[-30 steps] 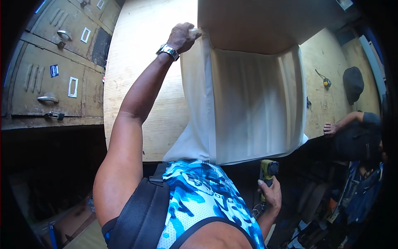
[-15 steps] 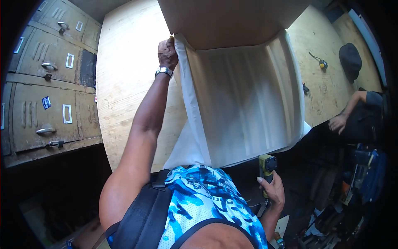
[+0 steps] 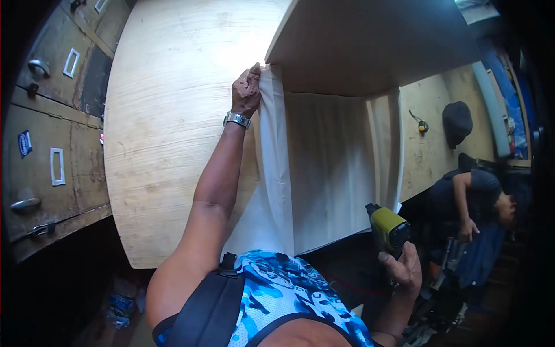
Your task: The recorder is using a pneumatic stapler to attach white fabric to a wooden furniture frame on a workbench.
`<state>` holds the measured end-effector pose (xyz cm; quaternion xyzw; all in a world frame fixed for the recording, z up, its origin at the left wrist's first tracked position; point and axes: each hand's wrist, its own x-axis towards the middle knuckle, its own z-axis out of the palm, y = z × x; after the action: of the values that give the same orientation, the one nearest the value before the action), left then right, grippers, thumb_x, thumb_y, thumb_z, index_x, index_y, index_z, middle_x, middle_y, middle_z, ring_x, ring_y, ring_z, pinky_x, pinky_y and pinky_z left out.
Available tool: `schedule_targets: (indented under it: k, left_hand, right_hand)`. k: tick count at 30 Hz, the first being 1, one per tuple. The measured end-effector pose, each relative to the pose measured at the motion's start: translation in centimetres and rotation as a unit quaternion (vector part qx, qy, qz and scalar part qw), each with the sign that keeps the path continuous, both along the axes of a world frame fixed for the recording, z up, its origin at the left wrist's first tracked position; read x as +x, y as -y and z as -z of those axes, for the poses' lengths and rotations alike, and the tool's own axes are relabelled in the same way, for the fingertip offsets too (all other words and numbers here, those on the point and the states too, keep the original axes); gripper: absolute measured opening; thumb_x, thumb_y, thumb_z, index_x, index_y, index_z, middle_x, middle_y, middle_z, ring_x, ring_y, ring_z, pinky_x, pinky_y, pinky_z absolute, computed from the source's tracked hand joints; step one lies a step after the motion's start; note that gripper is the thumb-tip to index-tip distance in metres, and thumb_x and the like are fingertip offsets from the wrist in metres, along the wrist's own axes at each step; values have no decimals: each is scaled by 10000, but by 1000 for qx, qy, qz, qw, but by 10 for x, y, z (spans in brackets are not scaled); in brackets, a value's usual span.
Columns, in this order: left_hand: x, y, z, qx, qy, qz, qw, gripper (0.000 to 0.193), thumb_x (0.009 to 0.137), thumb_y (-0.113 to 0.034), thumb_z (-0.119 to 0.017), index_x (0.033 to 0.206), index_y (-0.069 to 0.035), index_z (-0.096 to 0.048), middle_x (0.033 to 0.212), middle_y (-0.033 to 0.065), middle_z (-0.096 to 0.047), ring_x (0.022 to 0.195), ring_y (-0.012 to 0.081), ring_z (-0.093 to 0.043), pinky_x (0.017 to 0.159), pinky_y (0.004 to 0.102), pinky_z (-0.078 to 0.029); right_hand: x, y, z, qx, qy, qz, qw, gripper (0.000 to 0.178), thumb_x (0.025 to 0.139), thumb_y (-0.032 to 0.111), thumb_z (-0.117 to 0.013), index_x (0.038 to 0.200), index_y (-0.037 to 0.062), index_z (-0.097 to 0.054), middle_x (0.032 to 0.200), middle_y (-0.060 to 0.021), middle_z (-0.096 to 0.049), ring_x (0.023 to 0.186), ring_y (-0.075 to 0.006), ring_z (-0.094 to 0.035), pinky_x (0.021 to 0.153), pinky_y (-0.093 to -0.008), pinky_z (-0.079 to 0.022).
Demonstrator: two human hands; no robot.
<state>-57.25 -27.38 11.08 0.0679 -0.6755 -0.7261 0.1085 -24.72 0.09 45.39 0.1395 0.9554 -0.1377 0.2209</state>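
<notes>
My left hand [image 3: 247, 91] is closed on the upper left edge of a white cloth [image 3: 274, 139], just under the corner of a brown upright panel [image 3: 370, 46]. The cloth runs down the side of a box-like furniture frame [image 3: 335, 168] and hangs loose near my body. In my right hand [image 3: 404, 266] is a green and black staple gun [image 3: 388, 228], held off the frame, close to its lower right corner. What my left fingertips pinch besides the cloth is hidden.
The frame rests on a pale wooden table [image 3: 173, 144]. To its right lie a yellow tape measure [image 3: 423, 126] and a dark cap [image 3: 457, 123]. Old metal lockers [image 3: 52, 133] stand at the left. Another person [image 3: 483, 194] is at the right, one arm hanging down.
My view has turned, shifting the lockers left and bringing more of the other person in. My right hand has raised and tilted the staple gun. My left hand still grips the cloth edge.
</notes>
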Motion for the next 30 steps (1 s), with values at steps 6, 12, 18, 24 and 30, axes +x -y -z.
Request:
schedule_targets:
  k: [6,12,18,24,30]
  left_hand:
    - [3,27,-20,-95,-214,106,966,426,924,-443,-662,845,-25,-639,1099,141,-557,1015,232,-538,833,356,-479]
    - [3,21,0,9,-206,-9,979,306,959,-291,-633,814,-23,-661,917,135,-705,856,289,-689,722,386,-537]
    - [-4,-32,-24,84,-192,-101,973,269,952,-267,-628,831,-27,-638,899,129,-682,820,321,-657,715,407,-528]
    - [-12,-32,-3,84,-171,-116,975,312,963,-248,-584,748,-22,-594,885,134,-659,895,323,-612,791,422,-500]
    - [-21,-26,-2,97,-177,-69,977,295,965,-236,-570,816,-1,-671,881,134,-661,810,281,-644,727,379,-516]
  right_hand:
    - [-68,51,-78,-53,-144,14,988,544,825,417,-744,1132,-7,-597,793,-34,-610,654,-113,-563,568,-246,-424]
    - [-167,89,-111,264,-175,-223,922,662,795,626,-728,1001,7,-618,783,-49,-615,710,-134,-603,607,-286,-469]
    - [-238,220,-122,408,-69,-444,795,380,810,344,-784,1110,157,-645,1072,-129,-583,900,-235,-643,673,-357,-556]
    - [-312,266,-33,193,72,-307,929,867,773,812,-565,979,-24,-667,665,-111,-604,624,-211,-646,588,-355,-558]
    - [-352,285,27,327,133,-325,878,758,806,661,-684,1056,-53,-640,767,-157,-641,588,-187,-644,594,-311,-539]
